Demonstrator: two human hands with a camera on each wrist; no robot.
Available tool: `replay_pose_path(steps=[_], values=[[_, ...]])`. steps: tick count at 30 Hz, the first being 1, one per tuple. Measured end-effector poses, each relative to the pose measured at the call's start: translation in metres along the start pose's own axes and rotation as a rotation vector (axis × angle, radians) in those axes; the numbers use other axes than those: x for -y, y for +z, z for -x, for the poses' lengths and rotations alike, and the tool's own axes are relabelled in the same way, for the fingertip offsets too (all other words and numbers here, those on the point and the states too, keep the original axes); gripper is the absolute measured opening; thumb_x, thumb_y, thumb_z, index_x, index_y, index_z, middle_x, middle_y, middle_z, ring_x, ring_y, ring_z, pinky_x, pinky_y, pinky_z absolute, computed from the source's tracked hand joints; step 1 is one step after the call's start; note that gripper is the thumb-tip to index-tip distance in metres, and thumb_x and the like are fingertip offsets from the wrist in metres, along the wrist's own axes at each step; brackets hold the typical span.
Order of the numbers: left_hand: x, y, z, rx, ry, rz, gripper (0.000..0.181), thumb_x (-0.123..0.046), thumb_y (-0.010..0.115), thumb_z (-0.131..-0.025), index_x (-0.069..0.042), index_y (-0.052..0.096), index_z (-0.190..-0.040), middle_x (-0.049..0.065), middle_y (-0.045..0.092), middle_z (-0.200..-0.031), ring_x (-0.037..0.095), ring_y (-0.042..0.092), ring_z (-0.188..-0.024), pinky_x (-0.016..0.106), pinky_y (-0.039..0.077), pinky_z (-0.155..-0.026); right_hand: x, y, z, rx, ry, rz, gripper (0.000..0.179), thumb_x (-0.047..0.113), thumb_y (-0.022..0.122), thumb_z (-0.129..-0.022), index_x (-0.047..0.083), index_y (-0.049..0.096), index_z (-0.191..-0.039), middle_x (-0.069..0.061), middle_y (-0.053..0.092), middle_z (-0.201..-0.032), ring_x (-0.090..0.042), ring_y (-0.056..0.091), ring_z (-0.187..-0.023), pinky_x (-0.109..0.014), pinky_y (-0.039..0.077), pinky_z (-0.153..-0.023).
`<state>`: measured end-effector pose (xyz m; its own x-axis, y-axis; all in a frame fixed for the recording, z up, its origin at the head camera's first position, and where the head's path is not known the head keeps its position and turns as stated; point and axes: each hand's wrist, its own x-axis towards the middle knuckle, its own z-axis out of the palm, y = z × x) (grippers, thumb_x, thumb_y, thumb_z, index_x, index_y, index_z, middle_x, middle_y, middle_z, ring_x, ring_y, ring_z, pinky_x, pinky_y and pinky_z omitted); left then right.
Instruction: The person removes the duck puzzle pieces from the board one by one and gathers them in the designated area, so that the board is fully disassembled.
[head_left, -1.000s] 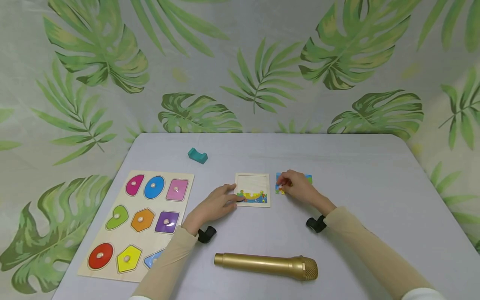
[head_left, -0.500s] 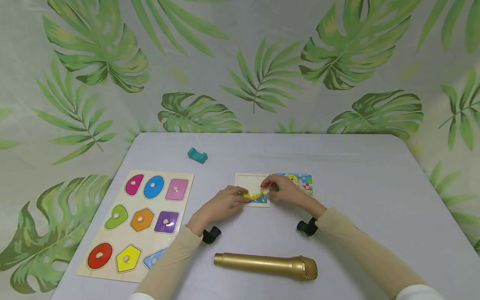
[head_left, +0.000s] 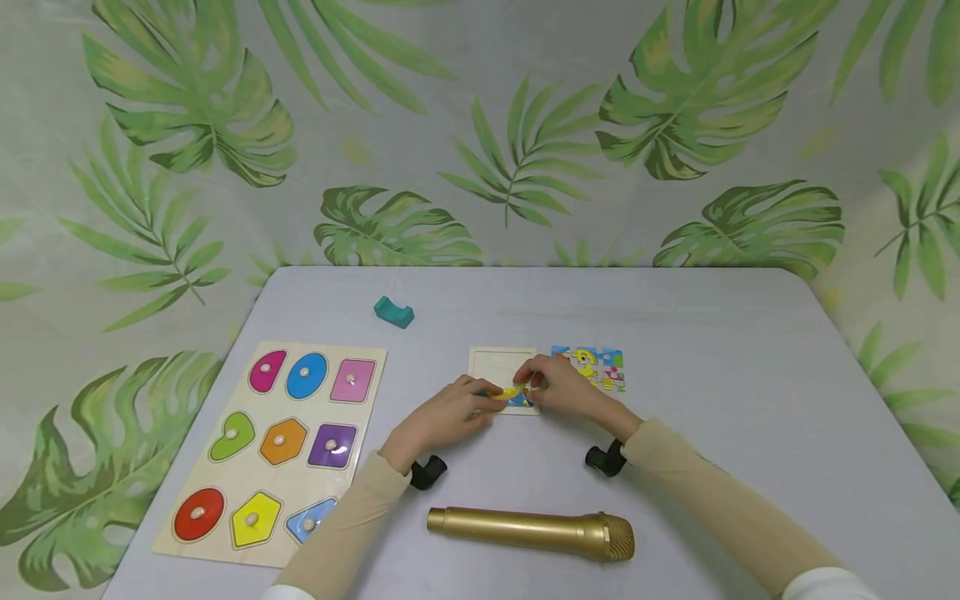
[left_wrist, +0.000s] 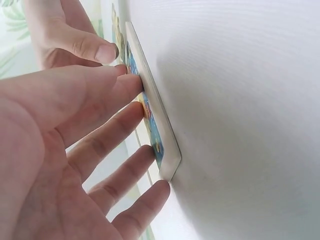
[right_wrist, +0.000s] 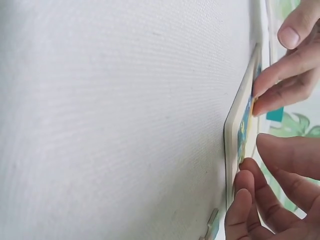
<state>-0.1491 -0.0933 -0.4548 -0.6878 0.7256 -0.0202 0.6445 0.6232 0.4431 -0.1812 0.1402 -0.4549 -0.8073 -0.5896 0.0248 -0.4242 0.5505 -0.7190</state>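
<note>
A shallow wooden puzzle tray (head_left: pixel 496 357) has colourful jigsaw pieces along its near side, printed in yellow and blue. My left hand (head_left: pixel 450 412) rests at the tray's left and near side, fingers extended; its fingertips touch the near edge and the pieces in the left wrist view. At the tray's right side is my right hand (head_left: pixel 564 389), thumb and fingers bent over the tray. It seems to pinch a puzzle piece (left_wrist: pixel 116 50), which shows only as a dark sliver beside the thumb. The fingers hide most of that piece.
More jigsaw pieces (head_left: pixel 613 358) lie grouped right of the tray. A knobbed shape board (head_left: pixel 300 500) covers the left of the table, partly under the left forearm. A gold microphone (head_left: pixel 525 532) lies in front, and a teal curved block (head_left: pixel 393 312) sits further back.
My right hand has moved left from the loose pieces to the tray, apparently bringing a piece with it. My left hand has shifted slightly right along the tray's near side.
</note>
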Motion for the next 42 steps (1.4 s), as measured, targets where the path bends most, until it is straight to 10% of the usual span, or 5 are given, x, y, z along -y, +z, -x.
replay_pose_path(steps=[5, 12, 27, 42], values=[[-0.001, 0.000, -0.002, 0.000, -0.005, 0.001, 0.028, -0.016, 0.058, -0.097, -0.008, 0.067, -0.122, 0.007, 0.054, -0.132, 0.028, 0.046, -0.119, 0.041, 0.039, -0.099, 0.000, 0.001, 0.000, -0.009, 0.008, -0.020, 0.022, -0.004, 0.068, -0.080, 0.002, 0.068, -0.101, -0.006, 0.065, -0.096, -0.020, 0.058, -0.083, -0.064, 0.016, -0.101], [-0.003, -0.002, -0.003, -0.004, -0.006, -0.002, 0.027, -0.016, 0.058, -0.096, -0.008, 0.068, -0.120, 0.006, 0.056, -0.129, 0.028, 0.047, -0.116, 0.040, 0.040, -0.098, -0.001, 0.002, 0.000, -0.030, 0.018, -0.091, 0.023, -0.008, 0.065, -0.080, 0.001, 0.068, -0.100, -0.007, 0.058, -0.094, -0.019, 0.056, -0.082, -0.035, 0.050, -0.074], [-0.002, 0.001, -0.002, -0.015, -0.010, 0.013, 0.028, -0.016, 0.058, -0.096, -0.008, 0.067, -0.121, 0.006, 0.056, -0.130, 0.027, 0.047, -0.116, 0.039, 0.040, -0.098, -0.012, -0.003, 0.007, -0.017, 0.016, -0.116, 0.020, -0.006, 0.063, -0.086, 0.006, 0.067, -0.101, -0.004, 0.063, -0.091, -0.017, 0.054, -0.082, -0.030, 0.046, -0.074], [0.000, 0.001, -0.001, -0.013, -0.027, 0.024, 0.028, -0.018, 0.058, -0.097, -0.010, 0.067, -0.123, 0.002, 0.056, -0.131, 0.023, 0.046, -0.115, 0.035, 0.039, -0.098, -0.046, -0.048, 0.053, -0.009, 0.143, -0.217, 0.018, 0.000, 0.060, -0.090, -0.002, 0.065, -0.106, -0.012, 0.063, -0.098, -0.017, 0.050, -0.074, -0.025, 0.046, -0.061]])
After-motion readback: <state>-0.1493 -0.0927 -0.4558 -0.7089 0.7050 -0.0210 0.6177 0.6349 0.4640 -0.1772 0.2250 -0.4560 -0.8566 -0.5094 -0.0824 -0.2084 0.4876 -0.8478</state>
